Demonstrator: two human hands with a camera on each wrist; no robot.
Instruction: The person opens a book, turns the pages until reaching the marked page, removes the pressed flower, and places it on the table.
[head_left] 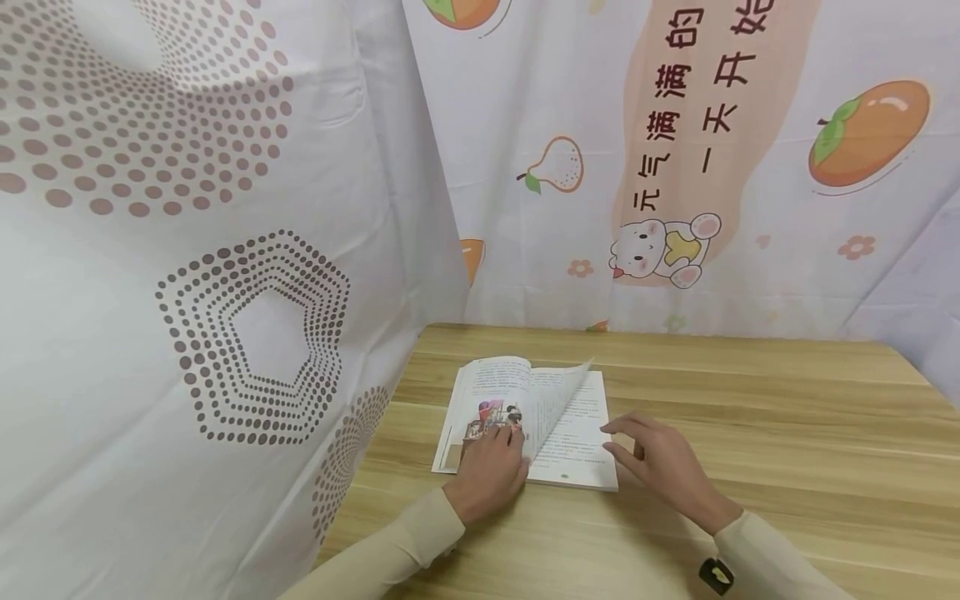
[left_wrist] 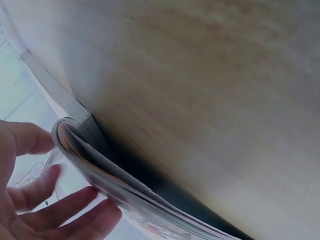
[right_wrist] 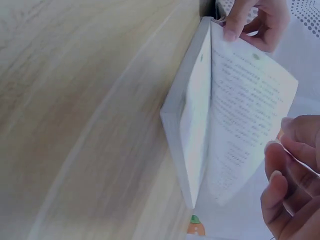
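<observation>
An open book (head_left: pixel 581 462) with printed text lies on the wooden table, a colored picture (head_left: pixel 491 414) on its left side. One page (head_left: pixel 562 392) stands partly raised between the two sides. My left hand (head_left: pixel 491 471) rests on the lower left side near the spine, its fingers extended over the picture. In the left wrist view, its fingers lie along the book's curved pages (left_wrist: pixel 115 172). Just beyond the right edge, my right hand (head_left: pixel 660 462) hovers with loosely bent fingers, holding nothing. The right wrist view shows the raised page (right_wrist: pixel 250 110) apart from most of that hand.
The wooden table (head_left: pixel 787 417) extends right and toward me. A white dotted cloth (head_left: pixel 255 333) hangs along the left side. Behind the table hangs a cloth (head_left: pixel 525 267) printed with fruit, a bear and characters. A dark watch-like object (head_left: pixel 716 575) is by the right sleeve.
</observation>
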